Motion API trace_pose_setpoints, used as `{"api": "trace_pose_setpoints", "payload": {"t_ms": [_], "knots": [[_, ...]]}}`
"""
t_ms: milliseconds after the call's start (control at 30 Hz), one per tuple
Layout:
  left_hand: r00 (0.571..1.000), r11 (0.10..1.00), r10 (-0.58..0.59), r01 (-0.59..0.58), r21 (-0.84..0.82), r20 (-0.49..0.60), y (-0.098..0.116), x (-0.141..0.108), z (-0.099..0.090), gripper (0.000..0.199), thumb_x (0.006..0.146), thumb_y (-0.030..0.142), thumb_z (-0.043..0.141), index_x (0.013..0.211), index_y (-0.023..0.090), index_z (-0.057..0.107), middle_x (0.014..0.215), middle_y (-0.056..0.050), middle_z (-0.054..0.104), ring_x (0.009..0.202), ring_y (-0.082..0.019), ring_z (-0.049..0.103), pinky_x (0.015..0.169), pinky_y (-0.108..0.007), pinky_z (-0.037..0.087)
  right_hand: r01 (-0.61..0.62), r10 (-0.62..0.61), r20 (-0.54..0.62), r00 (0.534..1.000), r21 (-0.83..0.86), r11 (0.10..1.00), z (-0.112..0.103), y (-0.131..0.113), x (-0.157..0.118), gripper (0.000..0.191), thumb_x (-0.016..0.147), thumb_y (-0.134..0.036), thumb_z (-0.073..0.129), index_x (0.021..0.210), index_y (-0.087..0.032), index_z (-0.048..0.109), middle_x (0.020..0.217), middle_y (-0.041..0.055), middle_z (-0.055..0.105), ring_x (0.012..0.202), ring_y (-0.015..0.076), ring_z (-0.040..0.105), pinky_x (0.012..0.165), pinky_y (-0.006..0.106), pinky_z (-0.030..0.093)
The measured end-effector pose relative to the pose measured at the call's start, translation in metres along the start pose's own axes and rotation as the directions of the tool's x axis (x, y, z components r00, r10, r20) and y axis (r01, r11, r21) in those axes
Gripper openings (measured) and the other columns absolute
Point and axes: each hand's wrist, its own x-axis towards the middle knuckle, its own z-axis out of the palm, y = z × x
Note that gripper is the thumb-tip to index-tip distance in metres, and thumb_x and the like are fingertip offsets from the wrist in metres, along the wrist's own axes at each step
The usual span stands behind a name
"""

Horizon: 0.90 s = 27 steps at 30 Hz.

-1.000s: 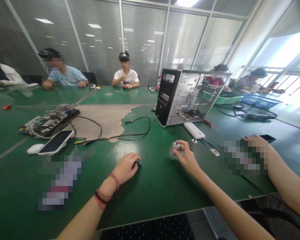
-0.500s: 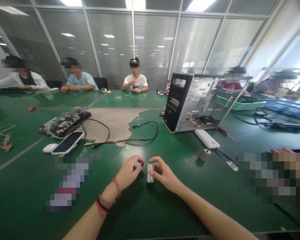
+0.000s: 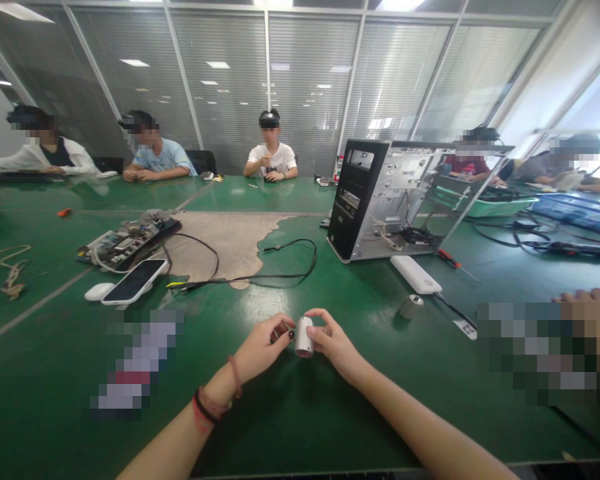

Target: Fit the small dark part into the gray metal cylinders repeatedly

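Observation:
My right hand (image 3: 337, 343) grips a silver metal cylinder (image 3: 305, 339) between thumb and fingers. The cylinder is tilted, its lower end facing toward me, with a small dark hole near its bottom edge. Close against its left side is my left hand (image 3: 267, 343), fingers curled in a pinch around a small dark piece (image 3: 291, 335) too small to name. Whether that piece touches the cylinder I cannot tell. A second, shorter metal cylinder (image 3: 411, 307) stands on the green table (image 3: 260, 427) to the right.
An open computer case (image 3: 357, 200) stands beyond my right hand, with a white power bank (image 3: 415, 275) and screwdriver (image 3: 450, 259) before it. A phone (image 3: 136, 281), circuit board (image 3: 130, 241) and black cable (image 3: 300, 273) lie leftward. Another person's hand (image 3: 593, 320) is at far right.
My right hand has raised the metal cylinder slightly and tipped it from upright, so its lower end now shows. My left hand has moved a little right, closer to it.

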Motion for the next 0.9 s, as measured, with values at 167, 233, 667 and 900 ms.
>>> {"api": "trace_pose_setpoints", "payload": {"t_ms": [167,233,667,900], "knots": [[1.000,0.999,0.016,-0.016,-0.046,-0.003,0.001,0.001,-0.001,0.016,0.086,0.023,0.047,0.097,0.016,0.058,0.082,-0.002,0.064,0.075,-0.014,0.059,0.069,-0.025,0.045,-0.171,0.172,0.008,0.985,0.159,0.972,0.002,-0.005,-0.003,0.042,0.071,-0.041,0.071,0.098,-0.021,0.047,0.073,-0.0008,0.065,0.062,0.0135,0.065,0.060,0.026,0.050],[1.000,0.998,0.017,-0.017,-0.054,0.001,0.000,0.001,0.000,0.016,0.087,0.023,0.047,0.096,0.016,0.058,0.084,-0.002,0.064,0.077,-0.015,0.060,0.071,-0.025,0.045,-0.211,0.212,0.014,0.977,0.189,0.959,0.001,-0.004,-0.004,0.039,0.072,-0.039,0.070,0.098,-0.020,0.048,0.074,0.0001,0.067,0.063,0.0136,0.066,0.060,0.026,0.050],[0.995,0.994,0.089,-0.087,-0.061,0.034,-0.001,0.002,0.001,0.032,0.085,0.033,0.054,0.113,0.017,0.054,0.088,-0.004,0.066,0.082,-0.016,0.061,0.078,-0.029,0.047,-0.380,0.379,0.068,0.923,0.311,0.871,-0.005,0.005,0.001,0.035,0.090,-0.041,0.048,0.089,-0.009,0.061,0.068,0.0068,0.070,0.060,0.0104,0.066,0.059,0.020,0.049],[0.995,0.996,0.089,-0.088,-0.030,0.047,-0.002,0.002,0.002,0.038,0.084,0.034,0.056,0.118,0.017,0.052,0.089,-0.004,0.066,0.083,-0.017,0.061,0.079,-0.031,0.048,-0.346,0.348,0.049,0.936,0.301,0.888,-0.005,0.006,0.004,0.031,0.087,-0.043,0.052,0.085,-0.012,0.058,0.064,0.0041,0.068,0.056,0.0103,0.065,0.058,0.020,0.048]]}}
